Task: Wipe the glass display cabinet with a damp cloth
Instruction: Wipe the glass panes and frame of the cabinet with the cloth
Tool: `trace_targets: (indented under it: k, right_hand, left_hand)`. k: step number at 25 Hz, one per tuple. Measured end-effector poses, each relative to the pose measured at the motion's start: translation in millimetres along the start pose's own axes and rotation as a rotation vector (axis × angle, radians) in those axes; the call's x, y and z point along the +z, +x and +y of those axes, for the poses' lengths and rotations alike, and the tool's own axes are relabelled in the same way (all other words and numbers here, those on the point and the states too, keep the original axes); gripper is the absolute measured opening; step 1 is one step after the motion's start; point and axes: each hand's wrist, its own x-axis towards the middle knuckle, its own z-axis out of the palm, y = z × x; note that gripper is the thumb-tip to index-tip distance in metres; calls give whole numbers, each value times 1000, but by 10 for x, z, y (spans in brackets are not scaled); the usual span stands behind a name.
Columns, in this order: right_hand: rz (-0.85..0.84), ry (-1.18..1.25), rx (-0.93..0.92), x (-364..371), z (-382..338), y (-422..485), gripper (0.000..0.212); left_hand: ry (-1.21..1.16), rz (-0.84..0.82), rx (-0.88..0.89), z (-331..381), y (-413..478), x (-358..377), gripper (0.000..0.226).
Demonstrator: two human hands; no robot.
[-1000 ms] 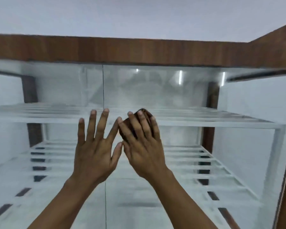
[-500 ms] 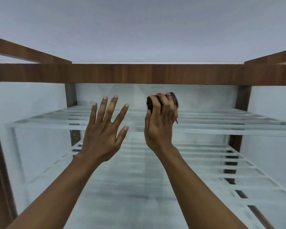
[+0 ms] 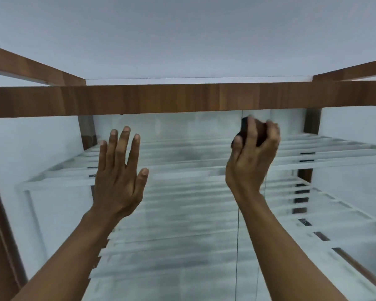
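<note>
The glass display cabinet [image 3: 182, 213] fills the view, with a brown wooden top rail [image 3: 182, 98] and glass shelves behind the front pane. My right hand [image 3: 251, 157] grips a small dark bunched cloth [image 3: 259, 132] and holds it against the upper right of the front glass, just under the rail. My left hand [image 3: 119, 170] is held up flat with straight, spread fingers at the glass, left of centre. A vertical seam between glass panes [image 3: 238, 235] runs below my right wrist.
Glass slat shelves [image 3: 182, 168] run across inside the cabinet at two levels. Dark wooden posts [image 3: 87, 131] stand at the back corners and a wooden frame edge [image 3: 0, 235] runs down the left. White ceiling lies above.
My right hand has carried the cloth up and to the right across the glass, towards the top rail. My left hand stays flat and open. The view has tilted further upward.
</note>
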Motion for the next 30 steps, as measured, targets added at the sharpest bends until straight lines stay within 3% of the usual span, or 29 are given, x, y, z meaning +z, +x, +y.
trace_targets:
  k: [1, 2, 5, 6, 8, 11, 12, 15, 16, 18, 20, 21, 22, 24, 26, 27, 30]
  right_hand:
    - [41, 24, 99, 85, -182, -14, 39]
    - [47, 65, 56, 216, -448, -69, 37]
    - [-191, 122, -539, 460, -1192, -555, 42]
    - [-233, 84, -637, 451, -1148, -612, 43]
    - [-183, 24, -558, 360, -652, -419, 41]
    - [-28, 11, -84, 114, -199, -58, 39]
    - [-20, 22, -94, 169, -271, -120, 39]
    - [-241, 104, -630, 302, -806, -823, 40]
    - [-273, 93, -717, 264, -758, -936, 42]
    - [-222, 11, -566, 160, -244, -786, 43]
    - [-50, 10, -170, 9, 100, -517, 43]
    - [-5, 20, -91, 31, 62, -542, 42]
    - [-10, 40, -151, 131, -98, -697, 42]
    - [-192, 83, -430, 201, -613, -1299, 46]
    - [-244, 54, -545, 120, -459, -1544, 46]
    - [-240, 7, -509, 60, -118, -1478, 45]
    - [-90, -29, -67, -148, 388, -1214, 45]
  left_hand:
    - [5, 6, 12, -12, -8, 13, 65]
    - [3, 18, 17, -5, -18, 32, 64]
    - [-60, 67, 9, -10, -36, 86, 63]
    - [-68, 75, 12, -31, -43, 92, 63]
    - [-35, 90, 26, -40, -36, 102, 63]
    - [-15, 103, -1, 13, 1, 117, 64]
    - [-16, 112, -7, 30, -19, 132, 63]
    - [-47, 106, -44, 75, -200, 164, 62]
    - [-51, 100, -60, 96, -265, 162, 62]
    - [-52, 95, -68, 135, -337, 181, 64]
    - [-53, 96, -67, 174, -370, 220, 66]
    - [-58, 89, -74, 199, -387, 233, 66]
    - [-66, 80, -91, 239, -426, 255, 66]
    - [-86, 85, -115, 344, -607, 360, 65]
    - [-74, 92, -56, 325, -832, 454, 63]
    - [-58, 81, -29, 269, -971, 486, 63]
    - [-2, 92, -16, 267, -1374, 623, 63]
